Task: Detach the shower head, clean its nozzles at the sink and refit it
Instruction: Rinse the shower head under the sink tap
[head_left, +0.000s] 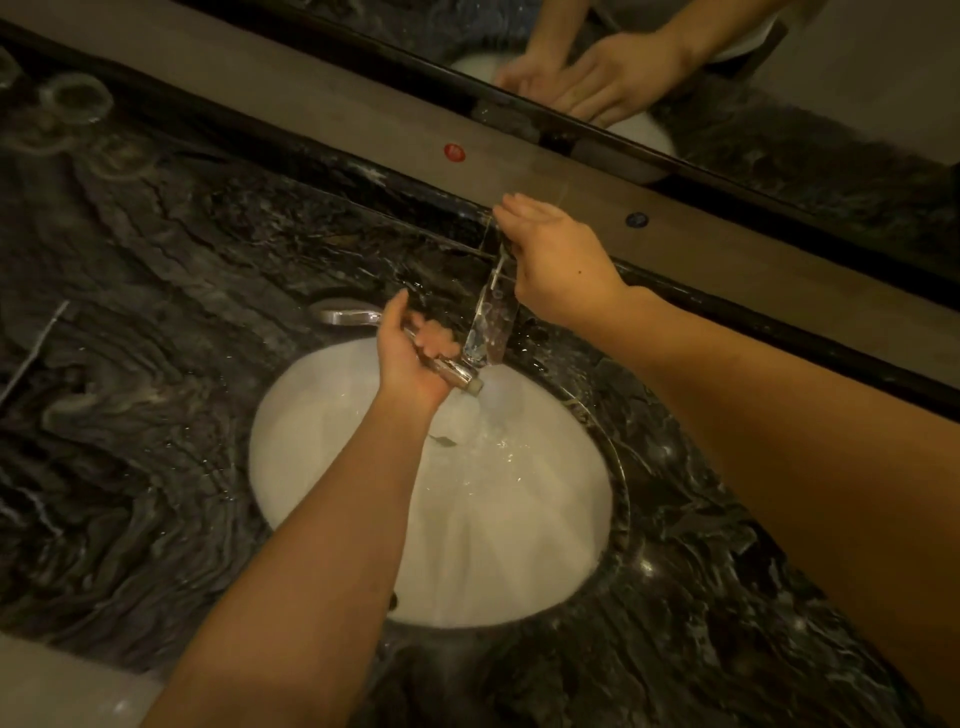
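Over white sink (322, 467) in black marble counter (156, 415), left hand (410, 358) gripping shower head (353, 316), right hand (550, 265) grasping faucet (491, 317)

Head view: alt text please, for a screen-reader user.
Over a white sink in a dark marble counter, the left hand grips a chrome shower head under running water while the right hand rests on the faucet.

Both forearms are bare to the frame's edge, with no sleeves, gloves, rings or watch showing.
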